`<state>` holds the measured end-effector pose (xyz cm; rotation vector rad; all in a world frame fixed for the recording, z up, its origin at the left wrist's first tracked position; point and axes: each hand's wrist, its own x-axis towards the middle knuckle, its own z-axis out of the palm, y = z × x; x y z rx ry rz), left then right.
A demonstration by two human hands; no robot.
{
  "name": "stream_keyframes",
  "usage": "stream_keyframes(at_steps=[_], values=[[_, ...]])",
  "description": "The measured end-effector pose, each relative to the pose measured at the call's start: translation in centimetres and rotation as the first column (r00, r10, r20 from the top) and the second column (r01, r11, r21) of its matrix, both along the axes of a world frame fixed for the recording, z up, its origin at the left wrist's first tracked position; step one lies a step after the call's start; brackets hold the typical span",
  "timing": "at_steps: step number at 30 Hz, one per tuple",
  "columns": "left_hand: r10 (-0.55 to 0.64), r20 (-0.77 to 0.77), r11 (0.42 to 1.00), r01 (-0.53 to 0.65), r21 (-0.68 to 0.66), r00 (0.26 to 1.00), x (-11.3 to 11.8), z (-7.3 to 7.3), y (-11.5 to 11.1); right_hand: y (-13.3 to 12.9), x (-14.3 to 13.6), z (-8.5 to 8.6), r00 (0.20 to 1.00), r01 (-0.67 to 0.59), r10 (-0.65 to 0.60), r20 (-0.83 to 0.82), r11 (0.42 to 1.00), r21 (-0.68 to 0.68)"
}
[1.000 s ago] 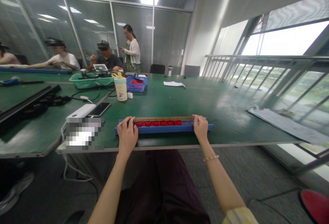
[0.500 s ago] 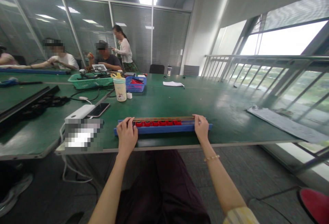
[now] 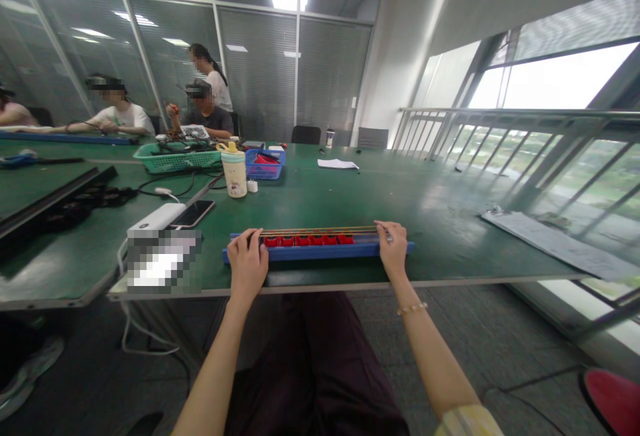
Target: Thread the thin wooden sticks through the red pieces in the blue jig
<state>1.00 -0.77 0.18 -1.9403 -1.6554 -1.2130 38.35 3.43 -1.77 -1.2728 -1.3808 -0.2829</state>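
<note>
A long blue tray (image 3: 320, 251) lies near the front edge of the green table, with a row of several red pieces (image 3: 315, 240) inside. Thin orange-brown strands (image 3: 320, 230) stretch along its far side between my hands. My left hand (image 3: 249, 256) has its fingers bent over the tray's left end, fingertips at the strands. At the right end, my right hand (image 3: 393, 246) pinches the other end of the strands between thumb and forefinger.
Left of the tray are a phone (image 3: 194, 214), a white power bank (image 3: 156, 217) and a cup (image 3: 234, 173). Green (image 3: 175, 161) and blue baskets (image 3: 264, 168) stand farther back. A clipboard (image 3: 535, 239) lies at right. Several people are across the tables.
The strands are a little raised and more spread apart at my right hand. My hands have hardly moved. A standing person in the background has moved left, behind a seated person.
</note>
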Motion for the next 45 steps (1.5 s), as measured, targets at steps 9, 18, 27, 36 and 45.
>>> stream_keyframes(at_steps=[9, 18, 27, 36, 45], values=[[0.011, -0.009, 1.0, -0.011, 0.007, 1.0, 0.2, 0.0, -0.1, 0.0, 0.0, 0.0, 1.0, 0.016, -0.016, 0.009, 1.0, -0.025], [0.007, -0.024, 1.0, -0.008, -0.019, 1.0, 0.3, 0.2, -0.4, 0.0, 0.4, -0.1, 0.994, 0.106, -0.105, -0.026, 0.994, 0.006], [0.008, -0.036, 1.0, -0.008, -0.023, 0.999, 0.1, 0.1, -0.4, 0.2, 1.1, -0.6, 0.986, 0.152, -0.151, -0.078, 0.988, 0.013], [0.017, -0.048, 0.999, -0.019, -0.027, 0.999, 0.0, 0.0, -0.5, 0.4, 1.1, -0.8, 0.987, 0.156, -0.157, -0.046, 0.988, -0.01], [0.016, -0.042, 1.0, -0.016, -0.021, 0.999, -0.2, 0.0, -0.5, 0.3, 0.6, -1.0, 0.987, 0.158, -0.158, 0.011, 0.987, -0.028]])
